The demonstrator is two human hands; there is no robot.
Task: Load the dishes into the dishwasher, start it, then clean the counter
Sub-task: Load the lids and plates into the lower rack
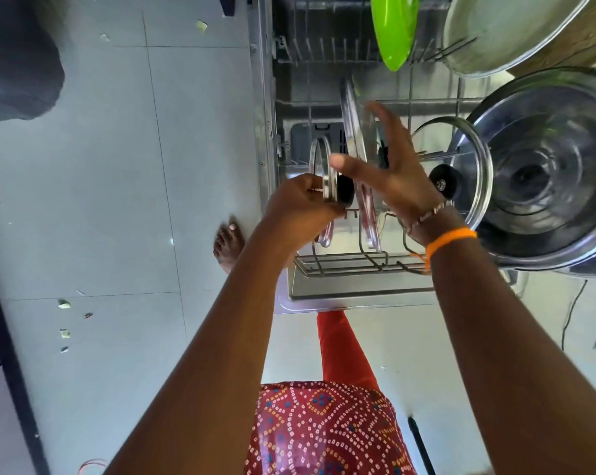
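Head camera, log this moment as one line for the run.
stage: loading | left hand: grips small glass lid in dishwasher rack | right hand: open beside larger lid

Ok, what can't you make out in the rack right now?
- Head view: small glass lid, its near rim hidden under the left hand.
- Middle glass lid, its knob mostly hidden behind the right hand.
- Steel pot and pale bowl, cut off by the frame's edge.

Bright daylight, sharp, wide-angle edge distortion
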